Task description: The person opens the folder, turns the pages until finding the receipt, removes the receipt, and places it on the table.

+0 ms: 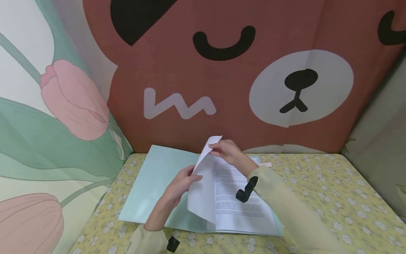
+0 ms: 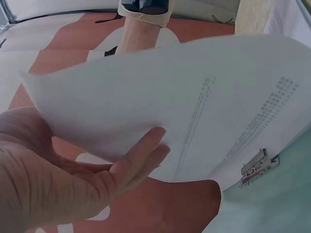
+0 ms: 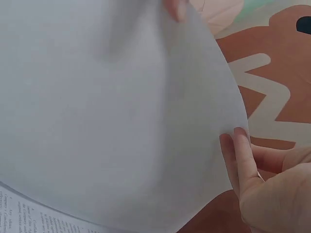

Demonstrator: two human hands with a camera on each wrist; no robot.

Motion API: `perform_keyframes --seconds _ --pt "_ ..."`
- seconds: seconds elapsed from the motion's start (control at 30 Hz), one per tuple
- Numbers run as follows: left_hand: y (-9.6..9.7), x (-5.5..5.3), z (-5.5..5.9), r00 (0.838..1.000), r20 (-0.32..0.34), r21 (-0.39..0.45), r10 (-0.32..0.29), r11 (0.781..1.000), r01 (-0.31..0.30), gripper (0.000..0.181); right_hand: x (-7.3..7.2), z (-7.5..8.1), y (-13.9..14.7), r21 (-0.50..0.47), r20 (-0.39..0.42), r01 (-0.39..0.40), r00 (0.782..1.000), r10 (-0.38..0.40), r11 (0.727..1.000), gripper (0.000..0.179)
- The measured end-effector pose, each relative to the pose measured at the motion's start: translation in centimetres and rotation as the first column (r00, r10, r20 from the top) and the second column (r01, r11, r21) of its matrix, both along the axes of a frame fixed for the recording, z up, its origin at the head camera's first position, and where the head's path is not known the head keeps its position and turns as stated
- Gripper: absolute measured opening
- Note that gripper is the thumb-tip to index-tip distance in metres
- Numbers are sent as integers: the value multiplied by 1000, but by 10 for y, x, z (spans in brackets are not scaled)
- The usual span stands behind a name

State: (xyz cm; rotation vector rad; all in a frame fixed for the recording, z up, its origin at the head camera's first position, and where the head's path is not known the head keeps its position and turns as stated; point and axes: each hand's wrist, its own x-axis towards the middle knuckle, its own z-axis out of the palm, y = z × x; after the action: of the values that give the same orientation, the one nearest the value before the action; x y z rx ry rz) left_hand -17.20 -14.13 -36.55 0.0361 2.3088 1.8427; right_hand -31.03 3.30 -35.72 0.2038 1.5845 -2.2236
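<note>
A light green folder (image 1: 152,187) lies spread on the table with printed pages (image 1: 241,197) on its right side. One white sheet (image 1: 203,197) stands lifted and curved between both hands. My left hand (image 1: 180,183) pinches the sheet's left edge, thumb on the near face and fingers behind. Higher up, my right hand (image 1: 226,151) pinches the sheet near its top corner; the right wrist view has its fingers (image 3: 245,165) on the blank face. In the left wrist view the sheet's other face carries lines of print, and a metal clip (image 2: 260,167) sits by the folder's spine.
A yellow flowered cloth (image 1: 342,211) covers the table. Past the stack's upper right corner, a small pinkish strip (image 1: 265,164) pokes out. Behind the table hangs a brown bear-print cloth (image 1: 234,84), with a tulip-print cloth (image 1: 73,102) at the left.
</note>
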Motion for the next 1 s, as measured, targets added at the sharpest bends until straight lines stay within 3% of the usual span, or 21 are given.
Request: perform_keyframes --seconds 0.2,0.4,0.77,1.0 --pt "-3 0 -5 999 -32 -42 -10 999 8 46 2 -3 1 -11 0 -13 1000 13 1000 47" --pt "-10 3 -8 999 -44 -70 9 997 -12 49 3 -5 10 -42 -54 -71 996 69 997 41" --pt "-36 4 -20 996 16 -81 86 993 -85 56 -1 -11 42 -12 -71 -67 995 66 998 36" --pt "-56 0 -33 987 58 -153 151 978 -140 54 -3 -20 61 40 -45 -37 998 39 998 40"
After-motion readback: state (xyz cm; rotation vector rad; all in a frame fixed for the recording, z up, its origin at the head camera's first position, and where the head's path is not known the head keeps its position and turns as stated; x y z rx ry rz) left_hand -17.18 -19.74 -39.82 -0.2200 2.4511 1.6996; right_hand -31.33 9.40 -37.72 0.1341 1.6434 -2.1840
